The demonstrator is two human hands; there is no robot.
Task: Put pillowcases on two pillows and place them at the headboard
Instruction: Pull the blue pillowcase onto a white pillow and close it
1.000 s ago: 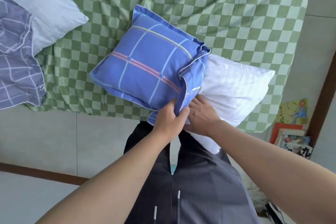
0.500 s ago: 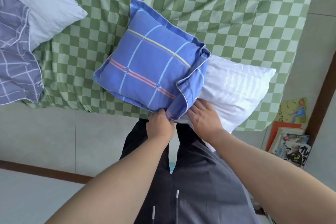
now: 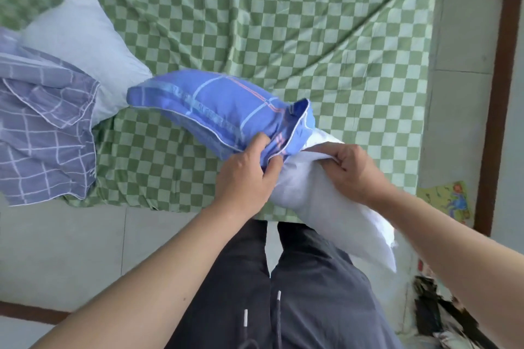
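The pillow (image 3: 317,201) lies across the near edge of the bed (image 3: 283,22), its far half already inside the blue case (image 3: 215,108) and its bare white end hanging off the mattress toward the person's legs. The left hand (image 3: 243,176) has its fingers curled on the case's piped hem at the opening, thumb on one side and fingertips on the other; the right hand (image 3: 354,170) pinches a fold of the white pillow just beside that opening. Both pieces look light and very soft: the filling should squash and spring back, so it will likely bunch at the mouth rather than slide, and the thin cotton case will give little resistance but can twist. The sensible hold seems to be the hem for pulling and the pillow's corner or edge for stuffing, working side by side. To the left, a second pillow (image 3: 85,45) sits half out of a grey checked case (image 3: 42,127), its tip nearly touching the blue case, which could crowd the work. On the floor to the right lie some books (image 3: 445,201) and dark clutter, clear of the hands. The headboard is not in view.
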